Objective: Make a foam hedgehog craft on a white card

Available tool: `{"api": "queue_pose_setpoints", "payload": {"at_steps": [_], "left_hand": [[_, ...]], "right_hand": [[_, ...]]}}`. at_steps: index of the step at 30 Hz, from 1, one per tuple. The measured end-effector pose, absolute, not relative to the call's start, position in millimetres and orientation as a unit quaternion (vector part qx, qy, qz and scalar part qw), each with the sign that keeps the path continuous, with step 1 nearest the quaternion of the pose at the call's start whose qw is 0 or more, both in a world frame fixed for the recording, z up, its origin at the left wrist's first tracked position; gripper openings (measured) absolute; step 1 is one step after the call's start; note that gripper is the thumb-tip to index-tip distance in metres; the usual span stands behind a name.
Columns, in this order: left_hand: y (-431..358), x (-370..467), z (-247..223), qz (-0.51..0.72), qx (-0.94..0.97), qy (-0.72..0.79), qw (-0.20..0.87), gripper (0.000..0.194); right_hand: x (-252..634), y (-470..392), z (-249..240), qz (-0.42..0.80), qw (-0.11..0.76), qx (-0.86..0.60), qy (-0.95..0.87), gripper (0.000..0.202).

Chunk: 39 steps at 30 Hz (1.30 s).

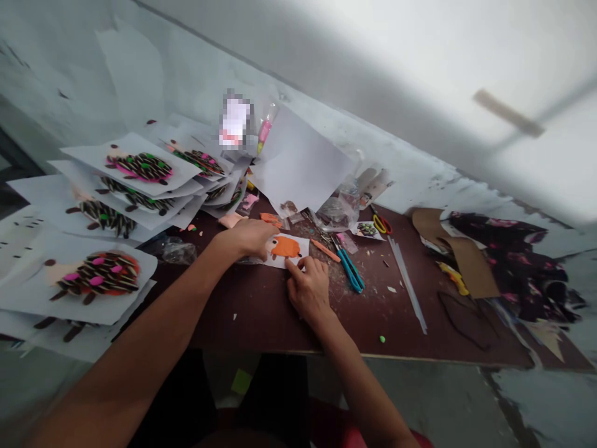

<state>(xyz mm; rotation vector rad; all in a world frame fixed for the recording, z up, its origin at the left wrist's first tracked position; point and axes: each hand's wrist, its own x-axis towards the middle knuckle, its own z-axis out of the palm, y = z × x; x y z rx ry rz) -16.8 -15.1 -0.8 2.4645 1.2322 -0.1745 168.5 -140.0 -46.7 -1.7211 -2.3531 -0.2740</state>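
A small white paper card (304,240) lies on the dark table, bearing a flat orange clay animal shape (288,247) with a dark eye and small dark pieces at its edges. My left hand (252,239) reaches across to the card's left end, with its fingers closed on that edge. From below, my right hand (311,287) touches the card's lower edge beside the orange shape. Its fingers are curled, and anything between the fingertips is hidden. Right of the card lie an orange clay strip (325,251) and teal-handled scissors (349,270).
Stacked paper sheets with clay hedgehogs (142,168) fill the left side. Behind stand a blank white sheet (303,158) and a blurred-out phone (235,121). To the right are yellow-red scissors (381,224), clear glue sticks (408,286), cardboard (473,264) and dark floral cloth (504,239).
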Motion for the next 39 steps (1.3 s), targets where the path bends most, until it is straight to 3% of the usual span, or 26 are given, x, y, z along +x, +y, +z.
{"api": "queue_pose_setpoints", "payload": {"at_steps": [30, 39], "left_hand": [[-16.5, -16.1, 0.8, -0.059, 0.879, 0.433, 0.188, 0.064], [-11.6, -25.9, -0.1, -0.026, 0.883, 0.418, 0.21, 0.071]], "right_hand": [[172.0, -138.1, -49.8, -0.076, 0.109, -0.591, -0.796, 0.046], [182.0, -131.4, -50.0, -0.05, 0.242, -0.613, -0.75, 0.04]]}}
